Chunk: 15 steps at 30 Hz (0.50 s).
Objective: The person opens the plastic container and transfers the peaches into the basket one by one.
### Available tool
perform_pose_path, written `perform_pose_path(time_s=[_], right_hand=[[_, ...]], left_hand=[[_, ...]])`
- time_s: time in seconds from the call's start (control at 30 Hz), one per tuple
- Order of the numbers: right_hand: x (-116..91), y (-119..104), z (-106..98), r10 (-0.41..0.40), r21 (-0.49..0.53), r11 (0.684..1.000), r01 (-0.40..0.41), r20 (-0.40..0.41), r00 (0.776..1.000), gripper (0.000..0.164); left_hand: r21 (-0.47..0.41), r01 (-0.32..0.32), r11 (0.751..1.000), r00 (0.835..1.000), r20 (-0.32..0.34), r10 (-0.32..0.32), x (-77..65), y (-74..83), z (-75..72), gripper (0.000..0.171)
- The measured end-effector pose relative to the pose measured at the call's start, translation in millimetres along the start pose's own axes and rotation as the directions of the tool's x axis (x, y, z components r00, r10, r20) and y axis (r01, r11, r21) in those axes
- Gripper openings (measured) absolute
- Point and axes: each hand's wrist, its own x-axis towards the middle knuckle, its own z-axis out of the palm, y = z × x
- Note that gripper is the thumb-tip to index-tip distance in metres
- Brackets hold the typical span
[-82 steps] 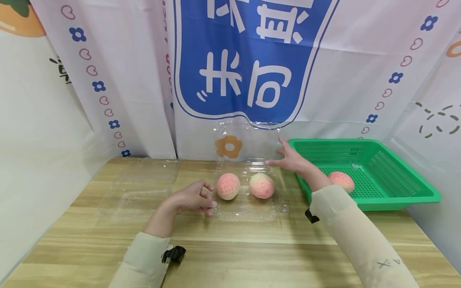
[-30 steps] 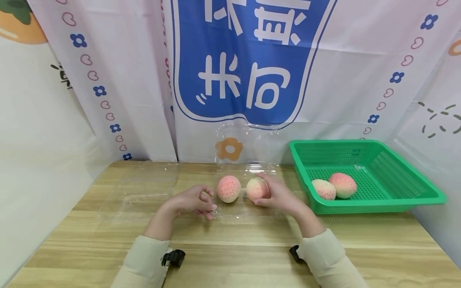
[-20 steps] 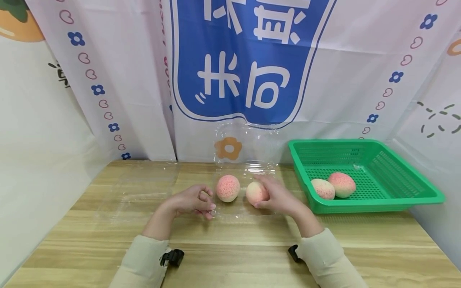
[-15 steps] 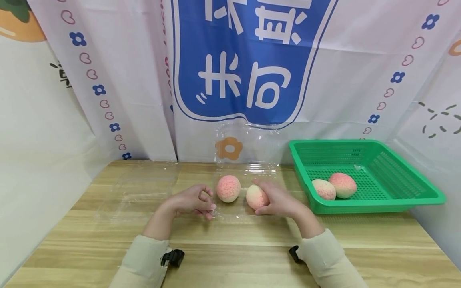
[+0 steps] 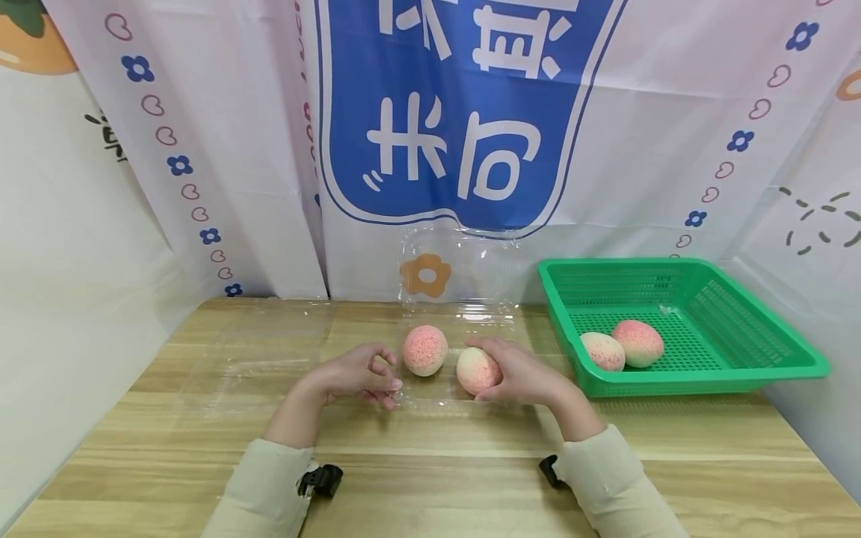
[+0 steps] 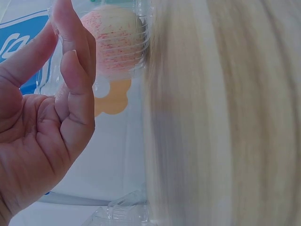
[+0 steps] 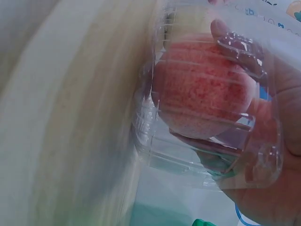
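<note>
My left hand (image 5: pixel 359 373) is at the left edge of an opened clear plastic clamshell box (image 5: pixel 437 405), thumb and forefinger pinching its rim. In the left wrist view, the thumb and forefinger tips meet at the clear plastic. A pink-and-cream toy peach (image 5: pixel 425 350) sits in the left half of the box. My right hand (image 5: pixel 521 373) curls its fingers round a second toy peach (image 5: pixel 478 371) in the right half. The right wrist view shows this pink peach (image 7: pixel 202 84) through the box wall, with fingers partly behind the plastic.
A green basket (image 5: pixel 706 381) at the right holds two more toy peaches (image 5: pixel 637 344). Another clear plastic container (image 5: pixel 262 359) lies at the left. The box's raised lid (image 5: pixel 464 258) stands before the printed curtain (image 5: pixel 370 261) behind the wooden table (image 5: pixel 430 478).
My right hand has come down from the box's rear right onto the right peach and shifted it slightly toward the front, turning it. The left hand stays at the box edge.
</note>
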Motion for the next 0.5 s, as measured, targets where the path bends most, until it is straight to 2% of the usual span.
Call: perform_pose_path(time_s=[0.5], right_hand=[[-1.2,2.2,-1.2,-0.024,0.057,0.998,0.024,0.004,1.000,0.083]], left_hand=[[-0.021,0.011,1.000,1.000,0.009,-0.011,0.9,-0.1,1.4,0.044]])
